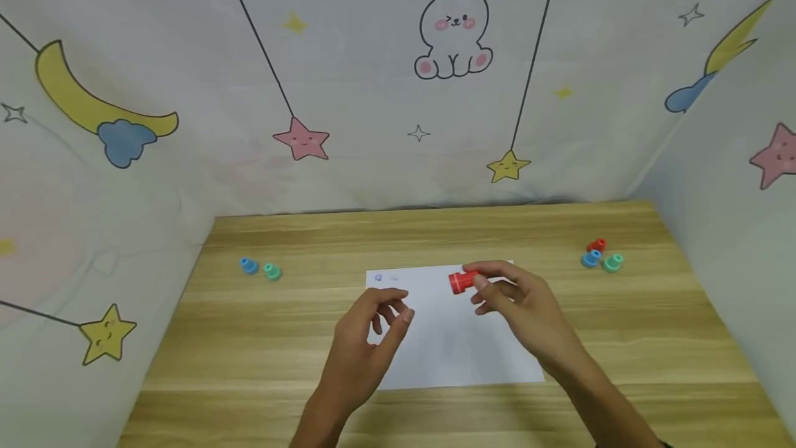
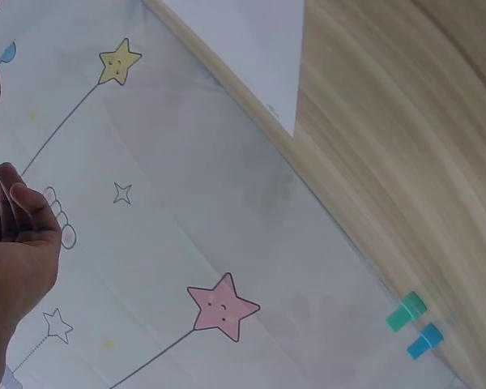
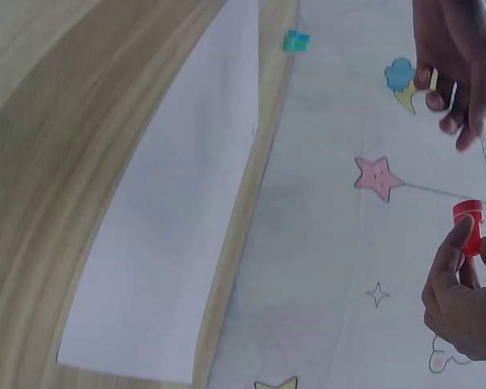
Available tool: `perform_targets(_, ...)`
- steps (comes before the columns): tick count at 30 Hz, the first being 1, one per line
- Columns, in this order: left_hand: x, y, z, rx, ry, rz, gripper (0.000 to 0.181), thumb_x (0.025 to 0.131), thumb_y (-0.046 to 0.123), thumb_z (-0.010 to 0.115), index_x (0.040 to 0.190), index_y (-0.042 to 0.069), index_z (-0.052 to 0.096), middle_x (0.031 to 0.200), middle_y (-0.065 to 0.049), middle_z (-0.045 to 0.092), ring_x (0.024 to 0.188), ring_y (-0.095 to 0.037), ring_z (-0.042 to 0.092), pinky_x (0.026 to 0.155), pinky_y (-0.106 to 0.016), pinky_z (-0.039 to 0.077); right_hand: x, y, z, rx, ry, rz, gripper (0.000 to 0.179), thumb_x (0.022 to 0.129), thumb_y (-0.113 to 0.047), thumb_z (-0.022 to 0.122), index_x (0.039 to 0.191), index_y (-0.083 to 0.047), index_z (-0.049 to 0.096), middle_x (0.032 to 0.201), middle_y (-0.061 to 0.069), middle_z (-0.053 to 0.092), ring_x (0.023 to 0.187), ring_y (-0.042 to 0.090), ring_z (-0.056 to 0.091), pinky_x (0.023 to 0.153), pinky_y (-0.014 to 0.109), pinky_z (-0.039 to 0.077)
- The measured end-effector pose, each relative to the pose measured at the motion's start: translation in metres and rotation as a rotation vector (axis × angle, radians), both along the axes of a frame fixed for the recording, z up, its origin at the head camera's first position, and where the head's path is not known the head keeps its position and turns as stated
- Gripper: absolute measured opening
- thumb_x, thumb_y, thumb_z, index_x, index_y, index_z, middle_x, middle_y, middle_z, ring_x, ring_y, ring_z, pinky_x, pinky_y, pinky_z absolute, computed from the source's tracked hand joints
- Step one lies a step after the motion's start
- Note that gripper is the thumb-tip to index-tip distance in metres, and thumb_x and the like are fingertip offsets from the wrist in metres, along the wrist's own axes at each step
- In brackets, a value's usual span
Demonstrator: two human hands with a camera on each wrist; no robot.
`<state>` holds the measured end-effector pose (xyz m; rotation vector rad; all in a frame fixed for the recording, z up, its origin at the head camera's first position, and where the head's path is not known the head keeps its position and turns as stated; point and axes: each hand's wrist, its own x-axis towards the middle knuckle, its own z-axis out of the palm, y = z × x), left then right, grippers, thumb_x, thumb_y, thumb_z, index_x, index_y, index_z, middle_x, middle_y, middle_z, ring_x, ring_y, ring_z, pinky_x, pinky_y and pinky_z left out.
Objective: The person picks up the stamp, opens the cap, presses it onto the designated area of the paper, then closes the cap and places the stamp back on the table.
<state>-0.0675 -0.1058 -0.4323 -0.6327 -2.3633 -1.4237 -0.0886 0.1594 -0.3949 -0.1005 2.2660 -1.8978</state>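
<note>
My right hand [image 1: 528, 303] pinches a small red toy stamp [image 1: 461, 283] between thumb and fingers, tilted on its side above the paper's upper right part. In the right wrist view the wider end of the stamp [image 3: 468, 209] points up, away from the thumb. Loosely bent, with nothing in its fingers, my left hand [image 1: 367, 341] hovers over the left edge of the white paper [image 1: 460, 358]. Two faint small prints [image 1: 378, 278], one purplish, mark the paper's upper left corner.
At the table's left lie a blue stamp [image 1: 249, 266] and a green stamp [image 1: 272, 271]. A red stamp [image 1: 597, 245], a blue one [image 1: 591, 258] and a green one [image 1: 613, 263] cluster at the right. Printed cloth [image 1: 373, 178] encloses the wooden table [image 1: 298, 337] behind and at both sides.
</note>
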Motion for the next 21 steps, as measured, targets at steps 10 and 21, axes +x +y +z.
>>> perform_targets(10,0.0,0.017,-0.001,-0.04,0.004,-0.03,0.029,0.103,0.015,0.071,0.131,0.013,0.062,0.112,0.007,0.069,0.088,-0.005,0.064,0.07,-0.025,0.053,0.011,-0.037,-0.013,-0.159,-0.074,0.123,0.032,0.109,-0.027,0.063,0.134,-0.006,0.067,0.121,0.012,0.073,0.092,0.02,0.072,0.086,0.037,0.063)
perform_targets(21,-0.004,0.024,-0.005,-0.215,0.306,-0.111,0.017,0.108,0.021,0.057,0.119,0.009,0.061,0.102,0.005,0.063,0.085,-0.007,0.059,0.077,-0.016,0.051,0.011,-0.051,-0.024,0.001,-0.082,0.172,0.06,0.116,-0.044,0.037,0.086,-0.002,0.068,0.076,0.008,0.067,0.069,0.02,0.065,0.061,0.036,0.06)
